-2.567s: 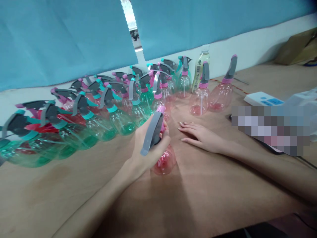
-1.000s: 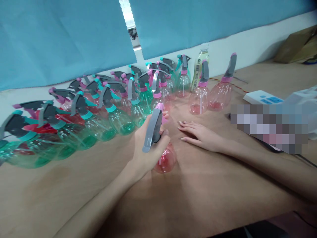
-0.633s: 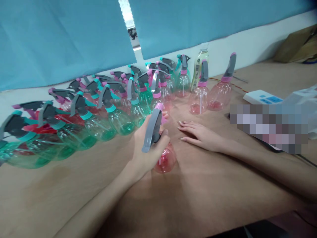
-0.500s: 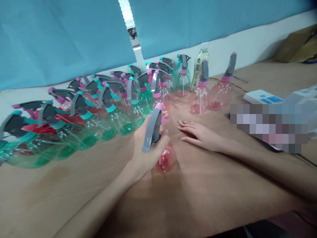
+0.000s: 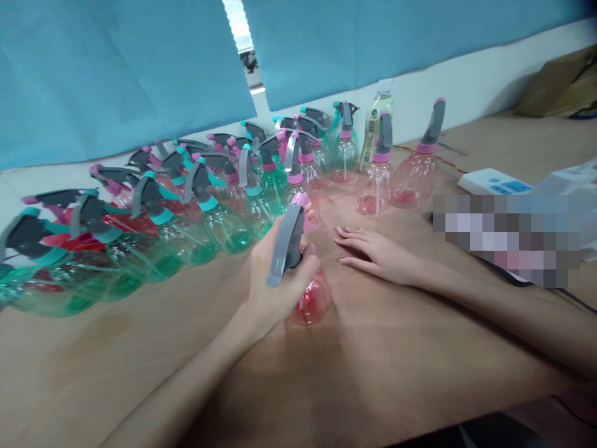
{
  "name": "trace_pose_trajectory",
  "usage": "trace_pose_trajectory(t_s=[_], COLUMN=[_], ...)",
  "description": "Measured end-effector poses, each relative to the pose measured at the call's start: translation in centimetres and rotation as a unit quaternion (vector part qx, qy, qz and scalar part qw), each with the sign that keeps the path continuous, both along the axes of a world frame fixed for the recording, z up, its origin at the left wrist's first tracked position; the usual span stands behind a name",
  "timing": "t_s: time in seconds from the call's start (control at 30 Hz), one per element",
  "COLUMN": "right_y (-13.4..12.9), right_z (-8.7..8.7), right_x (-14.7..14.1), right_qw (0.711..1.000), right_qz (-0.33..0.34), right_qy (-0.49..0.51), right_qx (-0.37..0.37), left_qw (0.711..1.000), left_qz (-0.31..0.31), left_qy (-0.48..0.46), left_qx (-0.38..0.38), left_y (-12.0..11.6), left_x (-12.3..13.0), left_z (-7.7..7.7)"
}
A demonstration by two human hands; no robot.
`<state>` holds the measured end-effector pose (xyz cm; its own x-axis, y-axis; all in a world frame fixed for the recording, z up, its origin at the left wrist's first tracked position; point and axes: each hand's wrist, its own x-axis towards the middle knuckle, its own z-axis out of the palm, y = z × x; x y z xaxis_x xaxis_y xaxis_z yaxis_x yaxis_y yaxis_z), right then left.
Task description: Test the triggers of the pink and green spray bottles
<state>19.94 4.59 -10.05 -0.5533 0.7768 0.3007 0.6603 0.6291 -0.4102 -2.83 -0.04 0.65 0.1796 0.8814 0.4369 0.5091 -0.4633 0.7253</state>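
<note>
My left hand (image 5: 275, 280) is wrapped round the neck of a pink spray bottle (image 5: 312, 302) standing on the brown table. The bottle's grey trigger head with its pink nozzle rises above my fingers, and its collar is mostly hidden by the hand. My right hand (image 5: 373, 252) lies palm down on the table to the right of that bottle, fingers stretched out, holding nothing. Behind my right hand stand two more pink spray bottles (image 5: 373, 190). Several green spray bottles (image 5: 228, 227) line the left side, close to my left hand, with pink ones among them.
A labelled drink bottle (image 5: 373, 134) stands at the back by the blue curtain (image 5: 373, 43). A white box with blue marks (image 5: 497, 183) lies at right, near a blurred-out flat object (image 5: 508, 242) and a cable. A brown box (image 5: 557, 84) sits at the far right corner.
</note>
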Motion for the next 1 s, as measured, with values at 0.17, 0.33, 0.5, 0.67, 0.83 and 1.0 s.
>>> trace_pose_trajectory(t_s=[0.17,0.33,0.5,0.67,0.83,1.0], right_y=[0.0,0.0,0.0,0.0,-0.1,-0.1], right_z=[0.0,0.0,0.1,0.1,0.2,0.3], right_x=[0.0,0.0,0.0,0.0,0.0,-0.1], right_qw=[1.0,1.0,1.0,1.0,1.0,1.0], right_qz=[0.002,0.001,0.0,0.0,-0.003,-0.006], right_qy=[-0.003,0.011,-0.001,-0.016,-0.014,-0.024], right_qx=[0.001,0.0,0.004,0.007,0.008,0.005], left_qw=[1.0,1.0,0.999,0.999,0.998,0.998], left_qz=[-0.013,-0.012,-0.035,-0.052,-0.063,-0.052], left_qy=[-0.02,-0.013,0.002,-0.004,-0.012,-0.021], left_qx=[-0.008,-0.012,0.005,0.006,0.014,-0.013], left_y=[0.1,-0.1,-0.1,0.0,0.0,-0.2], left_x=[0.1,0.2,0.1,0.1,-0.1,-0.1], left_z=[0.3,1.1,1.5,1.7,1.6,1.5])
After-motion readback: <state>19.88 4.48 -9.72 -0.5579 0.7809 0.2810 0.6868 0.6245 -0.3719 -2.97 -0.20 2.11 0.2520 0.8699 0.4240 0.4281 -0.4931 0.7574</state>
